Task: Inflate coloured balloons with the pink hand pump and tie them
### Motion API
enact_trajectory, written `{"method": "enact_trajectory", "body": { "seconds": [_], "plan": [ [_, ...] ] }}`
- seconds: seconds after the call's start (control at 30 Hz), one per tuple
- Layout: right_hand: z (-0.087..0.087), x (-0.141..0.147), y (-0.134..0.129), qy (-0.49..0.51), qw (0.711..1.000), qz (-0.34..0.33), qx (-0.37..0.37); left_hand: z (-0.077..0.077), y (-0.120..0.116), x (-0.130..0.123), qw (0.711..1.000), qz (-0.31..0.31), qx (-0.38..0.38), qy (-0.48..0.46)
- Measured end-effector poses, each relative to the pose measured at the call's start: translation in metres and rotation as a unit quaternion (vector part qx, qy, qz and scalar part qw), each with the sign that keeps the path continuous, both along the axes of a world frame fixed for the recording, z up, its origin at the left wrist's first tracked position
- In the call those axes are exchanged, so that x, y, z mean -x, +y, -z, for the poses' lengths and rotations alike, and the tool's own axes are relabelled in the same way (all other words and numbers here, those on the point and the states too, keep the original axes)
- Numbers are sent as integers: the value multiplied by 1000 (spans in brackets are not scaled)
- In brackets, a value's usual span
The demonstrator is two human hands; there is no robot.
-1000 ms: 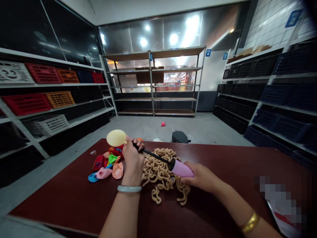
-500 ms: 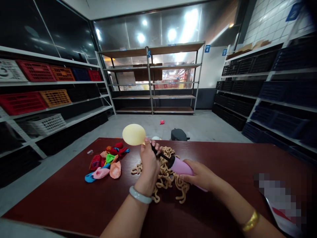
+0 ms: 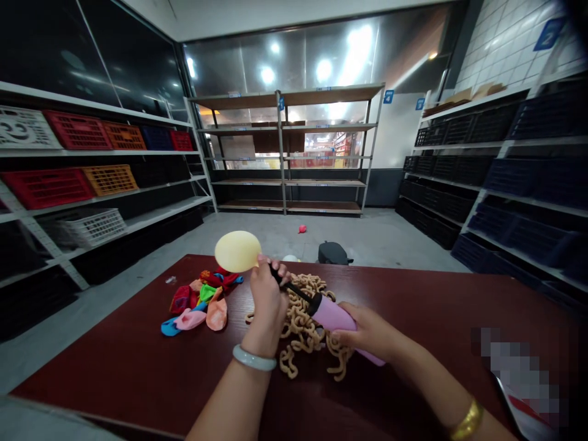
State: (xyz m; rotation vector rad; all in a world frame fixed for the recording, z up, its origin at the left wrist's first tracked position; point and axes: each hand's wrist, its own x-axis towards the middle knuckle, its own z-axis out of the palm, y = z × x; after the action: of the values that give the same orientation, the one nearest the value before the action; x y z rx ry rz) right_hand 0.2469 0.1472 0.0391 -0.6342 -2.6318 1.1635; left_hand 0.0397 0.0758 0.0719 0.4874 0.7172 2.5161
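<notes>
A pale yellow, partly inflated balloon (image 3: 237, 251) sits at the nozzle end of a pink and black hand pump (image 3: 333, 315). My left hand (image 3: 269, 294) is closed round the black end of the pump and the balloon's neck, which its fingers hide. Wrapped round the pink barrel is my right hand (image 3: 367, 331). The pump's black rod shows between the two hands. Beneath them lies a heap of tan, curly rope-like pieces (image 3: 303, 331). To the left is a pile of limp, coloured balloons (image 3: 197, 306).
Everything rests on a dark red-brown table (image 3: 114, 361). A blurred flat item (image 3: 523, 380) lies at its right. Beyond the far edge are a dark stool-like object (image 3: 332, 252) and a small pink object (image 3: 302, 229) on the floor. Racks with crates (image 3: 78, 130) line the sides.
My left hand has moved left with the balloon and the black end of the pump. More of the rod shows between my hands. The right hand stays near the same place on the barrel.
</notes>
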Motion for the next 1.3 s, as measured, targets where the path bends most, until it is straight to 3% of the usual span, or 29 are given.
{"method": "enact_trajectory", "body": {
  "seconds": [0.13, 0.27, 0.4, 0.67, 0.83, 0.93, 1.03, 1.17, 1.3],
  "plan": [
    [8, -8, 16, -31, 998, -20, 43, -3, -8, 38, 999, -40, -19, -14],
    [12, -15, 27, -43, 998, -29, 42, -1, -9, 45, 998, -48, -25, -18],
    [11, -18, 28, -45, 998, -26, 31, 2, -1, 22, 999, -29, -25, -14],
    [10, -8, 19, 20, 999, -6, 26, 8, 13, -53, 998, 60, 14, -9],
    [11, -4, 14, 23, 1000, 7, 12, 12, 14, -65, 998, 62, 23, -3],
    [12, 0, 9, 24, 999, 17, 13, 15, 16, -58, 998, 61, 31, -11],
    [12, 3, 3, 23, 994, 8, 104, 16, 16, -41, 997, 70, 33, -15],
    [10, -2, 3, -1, 970, -35, 242, 10, 10, -3, 998, 53, 15, -26],
    [6, -12, 11, -28, 963, -63, 259, 3, -2, 35, 998, 12, -5, -59]
  ]
}}
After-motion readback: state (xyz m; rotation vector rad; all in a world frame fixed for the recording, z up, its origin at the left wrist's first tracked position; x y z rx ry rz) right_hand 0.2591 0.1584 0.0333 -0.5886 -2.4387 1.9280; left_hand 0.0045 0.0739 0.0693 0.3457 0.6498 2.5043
